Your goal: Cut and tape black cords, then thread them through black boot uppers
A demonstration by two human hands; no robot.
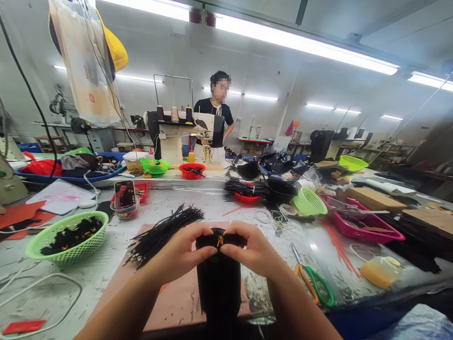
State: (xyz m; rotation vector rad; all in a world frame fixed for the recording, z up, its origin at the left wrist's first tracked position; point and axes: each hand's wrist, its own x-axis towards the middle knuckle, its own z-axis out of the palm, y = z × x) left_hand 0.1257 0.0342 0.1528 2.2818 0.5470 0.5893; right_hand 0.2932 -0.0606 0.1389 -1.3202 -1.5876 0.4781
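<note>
Worktop [155,198]: pale and marked, carrying materials on both sides, apparently so that supplies lie within reach. Pinkish sheet [177,302]: spread under the forearms, presumably to shield the surface. Light-green basket [79,250]: off to the left, holding black pieces with orange-yellow bits; its open sides and shallow form seem to keep small parts from scattering. Bundle of black strips [166,231]: laid slantwise beyond the left forearm, pale ends roughly together, probably for easy picking. Black piece [218,288]: centred in front of the worker, upper edge raised, lower part hanging toward the near edge. Left hand [187,245] and right hand [249,245]: near each other, both clamped on that upper edge between thumb and fingers, a grip likely meant to steady both sides evenly. Scissors [303,267]: right of the right forearm, handles toward the worker, convenient for pickup. Phone [124,194]: propped upright at a clear container [123,212], screen facing the worker, evidently for viewing. Orange-yellow detail [220,241]: between the thumbs; its exact form cannot be determined
</note>
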